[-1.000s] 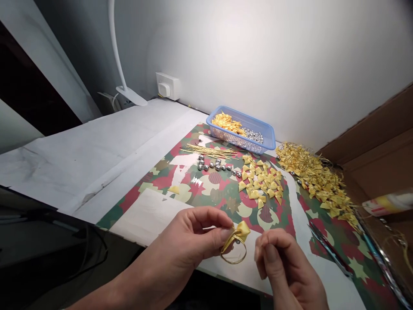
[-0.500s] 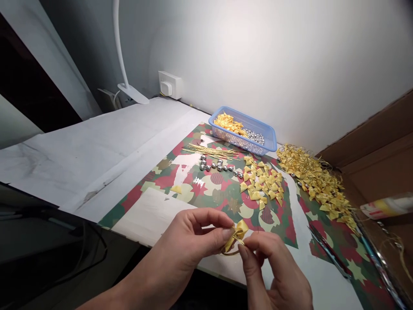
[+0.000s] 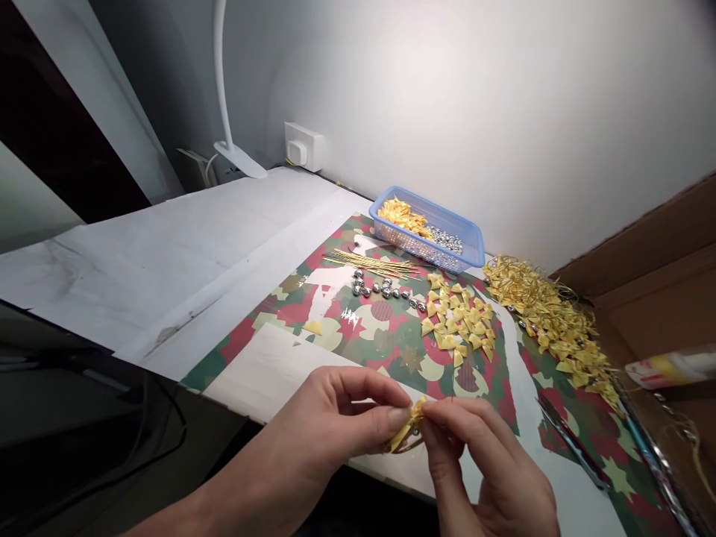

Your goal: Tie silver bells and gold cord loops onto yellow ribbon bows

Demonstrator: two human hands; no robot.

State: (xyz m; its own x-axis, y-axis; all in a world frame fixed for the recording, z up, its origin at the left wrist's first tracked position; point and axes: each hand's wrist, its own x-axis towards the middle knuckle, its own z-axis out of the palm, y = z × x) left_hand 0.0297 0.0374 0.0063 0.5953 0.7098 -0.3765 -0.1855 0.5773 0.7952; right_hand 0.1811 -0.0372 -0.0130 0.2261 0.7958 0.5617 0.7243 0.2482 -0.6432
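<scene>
Above the near table edge, a yellow ribbon bow is held between my two hands. My left hand pinches its left side with thumb and forefinger. My right hand pinches the right side, its fingertips almost meeting the left ones. A thin gold cord loops beneath the bow, and a small silver bead shows beside it. The fingers hide part of the bow. Just beyond lie loose yellow bows, a row of silver beads and a bundle of gold cords.
At the wall stands a blue basket of yellow bows and silver beads. A heap of corded bows lies to the right, with tweezers and a bottle nearer. A white lamp is at the back left.
My right fingers have moved up onto the bow, which is now more pinched together, with a bead showing below. The whole view has shifted slightly.
</scene>
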